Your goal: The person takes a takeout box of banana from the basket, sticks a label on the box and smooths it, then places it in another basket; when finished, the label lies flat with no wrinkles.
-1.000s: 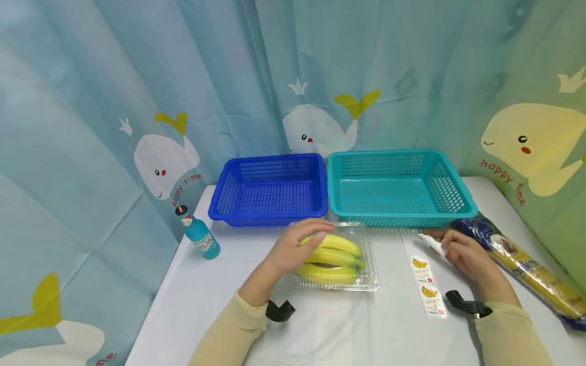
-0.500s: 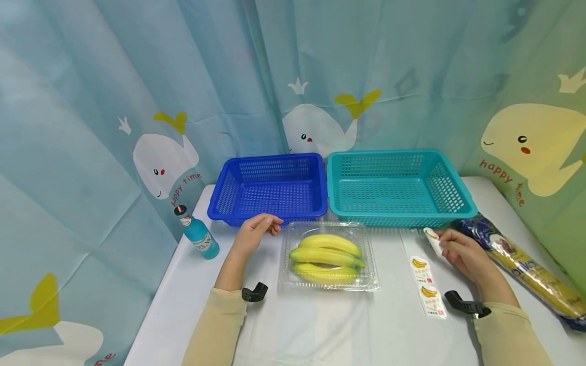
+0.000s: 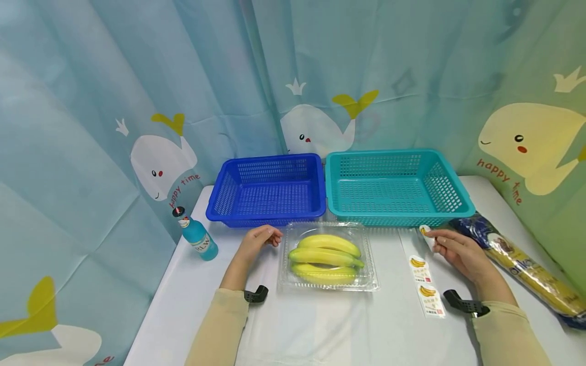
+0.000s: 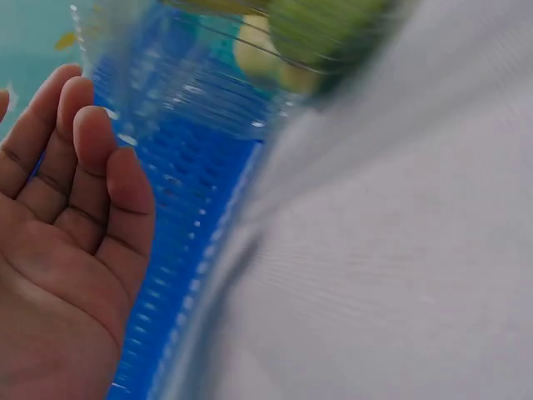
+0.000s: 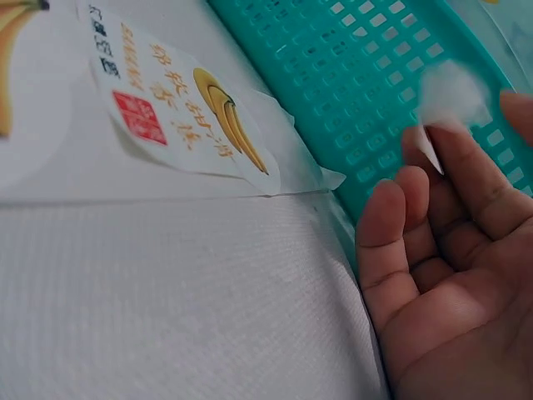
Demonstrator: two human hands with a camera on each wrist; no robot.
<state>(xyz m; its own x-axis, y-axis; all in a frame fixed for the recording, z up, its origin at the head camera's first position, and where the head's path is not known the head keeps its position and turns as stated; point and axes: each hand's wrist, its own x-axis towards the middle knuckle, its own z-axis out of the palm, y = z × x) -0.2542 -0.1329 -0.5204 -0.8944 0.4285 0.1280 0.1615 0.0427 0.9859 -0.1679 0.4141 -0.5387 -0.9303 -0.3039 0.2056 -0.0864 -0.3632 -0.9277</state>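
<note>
My right hand (image 3: 460, 252) pinches a peeled-off banana sticker (image 3: 424, 231), whose printed banana faces up in the head view. In the right wrist view that sticker (image 5: 454, 96) is a white blur at the fingertips. Below it, a backing strip with two more banana stickers (image 3: 429, 300) lies on the table. Just left of a clear plastic clamshell box (image 3: 369, 272) is my left hand (image 3: 254, 244), fingers loosely curled and holding nothing. Several bananas (image 3: 326, 256) lie inside the box, its lid over them. The left wrist view shows the bare palm (image 4: 62, 283).
Behind the box stand a blue basket (image 3: 274, 216) and a teal basket (image 3: 393, 219), side by side. A blue bottle (image 3: 199, 239) is at the left, and a long yellow-and-blue packet (image 3: 526, 264) lies along the right. A whale-print curtain (image 3: 220, 76) encloses the table.
My left hand has left the box's lid and shifted left, then a little toward me. My right hand has turned the sticker, so its banana print now shows.
</note>
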